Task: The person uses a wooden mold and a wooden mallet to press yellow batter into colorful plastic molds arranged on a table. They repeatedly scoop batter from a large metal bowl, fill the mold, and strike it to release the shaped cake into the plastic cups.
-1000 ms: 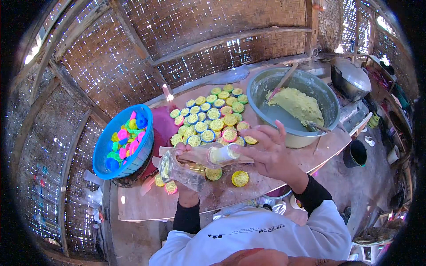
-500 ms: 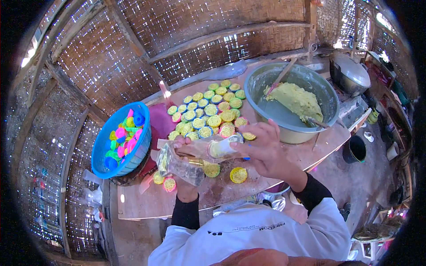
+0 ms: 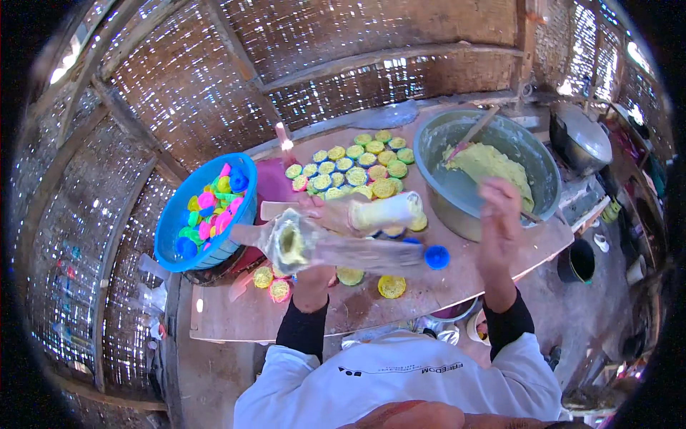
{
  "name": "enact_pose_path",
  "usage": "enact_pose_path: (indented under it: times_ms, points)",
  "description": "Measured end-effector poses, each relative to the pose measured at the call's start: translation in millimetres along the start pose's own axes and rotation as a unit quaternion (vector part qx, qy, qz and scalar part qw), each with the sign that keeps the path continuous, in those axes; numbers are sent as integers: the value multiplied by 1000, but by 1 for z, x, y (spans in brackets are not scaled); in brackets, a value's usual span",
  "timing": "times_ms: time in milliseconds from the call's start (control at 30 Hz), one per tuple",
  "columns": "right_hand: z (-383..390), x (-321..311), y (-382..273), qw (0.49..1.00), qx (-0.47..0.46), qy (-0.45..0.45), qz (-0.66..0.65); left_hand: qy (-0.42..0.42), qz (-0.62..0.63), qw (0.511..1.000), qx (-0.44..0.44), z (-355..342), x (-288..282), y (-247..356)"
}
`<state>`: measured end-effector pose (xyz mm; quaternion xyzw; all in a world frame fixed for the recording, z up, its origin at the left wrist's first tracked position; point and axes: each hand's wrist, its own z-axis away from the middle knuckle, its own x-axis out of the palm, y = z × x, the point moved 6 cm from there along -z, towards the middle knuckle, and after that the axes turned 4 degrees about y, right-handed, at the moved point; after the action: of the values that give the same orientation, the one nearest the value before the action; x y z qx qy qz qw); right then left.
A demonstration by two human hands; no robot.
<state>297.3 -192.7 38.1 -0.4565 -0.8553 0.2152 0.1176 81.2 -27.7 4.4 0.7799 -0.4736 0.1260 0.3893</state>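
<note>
Press [image 3: 350, 253], two-part and partly clear, was up in the left hand [image 3: 314, 206], above the near middle of the counter [image 3: 236, 314], between blue basket [image 3: 171, 247] and wide basin [image 3: 446, 204]. Left fingers were wrapped around its body. Right hand [image 3: 500, 211] was raised at the basin's near side, apart from the tool; nothing was seen in it, though blur left no way to tell how far its fingers were curled.

Tool stood parted: chamber mouth [image 3: 279, 247] faced up toward the wearer, pale dough lining it, hollow at centre. White cylinder [image 3: 389, 209] lay alongside, yellowish smears on it. Blur hid how the two parts joined.

Judgement on handling: left grip was best firm and well back from the mouth, both parts steady, mouth tipped up so soft filling would not slump out. Basin dough [image 3: 496, 166] looked thick and sticky; modest pieces, pushed well down the hollow, ought to leave fewer air gaps. Cylinder seemed worth wiping, since clinging bits could jam the fit.

Elbow room mattered. Blue cup [image 3: 436, 257] sat just beyond the tool's right end, with dough-topped cups [image 3: 355, 175] in a close cluster behind; a low swing risked knocking either.
</note>
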Motion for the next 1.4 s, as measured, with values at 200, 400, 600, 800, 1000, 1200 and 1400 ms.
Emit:
enact_pose_path:
  times_ms: [200,400,600,800,1000,1200,1400]
  points:
    - [29,-25,35,995,90,48,10,7,-459,866,200,-11,-2,37]
    - [49,-21,51,994,105,30,13,16,-502,817,283,-10,1,53]
    - [56,-22,62,990,142,14,10,52,-447,870,202,-7,-30,46]
    - [54,-16,62,985,157,-46,50,-1,-502,825,262,-11,-32,46]
    - [29,-25,66,974,101,-127,159,-14,-565,791,236,-14,-25,31]
    - [-17,-75,114,925,131,-188,302,-5,-413,892,183,-26,-24,2]
    - [-50,-126,174,814,95,-291,493,37,-223,974,16,-26,-33,-30]
